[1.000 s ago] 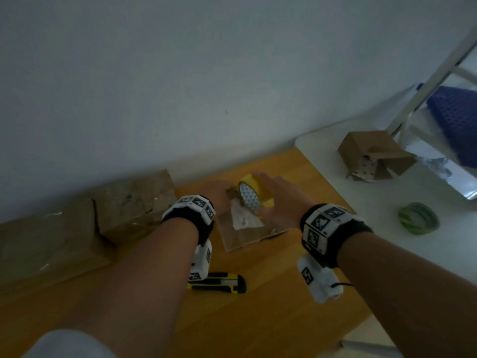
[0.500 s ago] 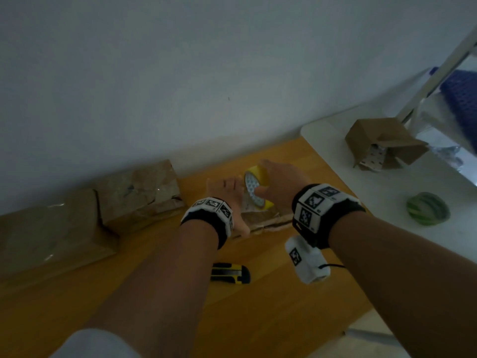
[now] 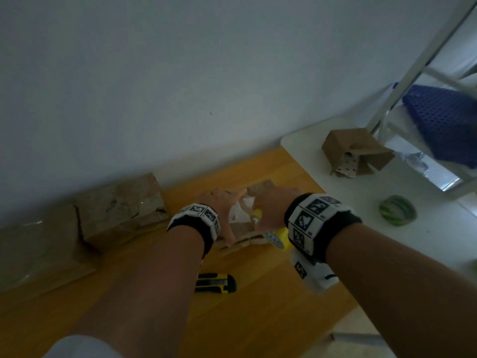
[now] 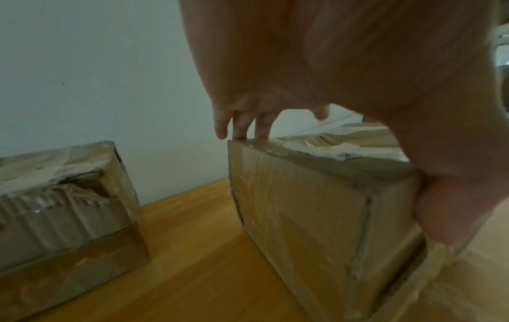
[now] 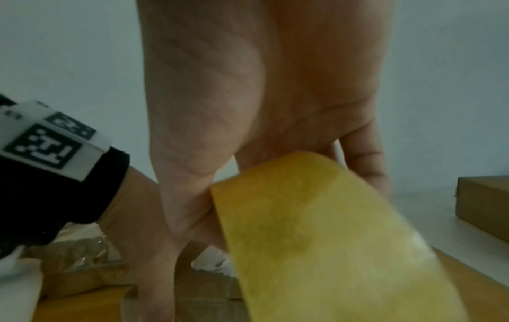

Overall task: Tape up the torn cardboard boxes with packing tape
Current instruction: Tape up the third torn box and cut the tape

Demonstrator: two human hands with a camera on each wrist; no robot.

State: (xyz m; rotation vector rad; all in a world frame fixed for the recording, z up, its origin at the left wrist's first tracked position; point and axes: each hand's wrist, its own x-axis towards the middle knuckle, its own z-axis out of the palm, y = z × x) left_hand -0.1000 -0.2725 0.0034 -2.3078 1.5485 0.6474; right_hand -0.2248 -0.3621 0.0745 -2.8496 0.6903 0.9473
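Note:
A small torn cardboard box (image 3: 241, 227) stands on the wooden table (image 3: 258, 319). My left hand (image 3: 222, 202) lies across its top. In the left wrist view its straight fingers (image 4: 242, 126) touch the far top edge of the box (image 4: 303, 207), and the thumb presses the near corner. My right hand (image 3: 271, 205) is over the box's right half and grips a yellow roll of packing tape (image 3: 278, 237) that sits low by the wrist at the near edge. The roll (image 5: 330, 239) fills the right wrist view under the palm (image 5: 261, 87). No tape strip can be made out.
Two larger torn boxes (image 3: 121, 200) (image 3: 38, 249) stand along the wall at left. A yellow utility knife (image 3: 216, 282) lies under my left forearm. On the white table to the right are an open small box (image 3: 356, 151), a green tape roll (image 3: 397, 210) and a blue crate (image 3: 444, 120).
The right hand has brought the yellow roll from above the box's far side down to its near edge. The left hand has settled onto the box top.

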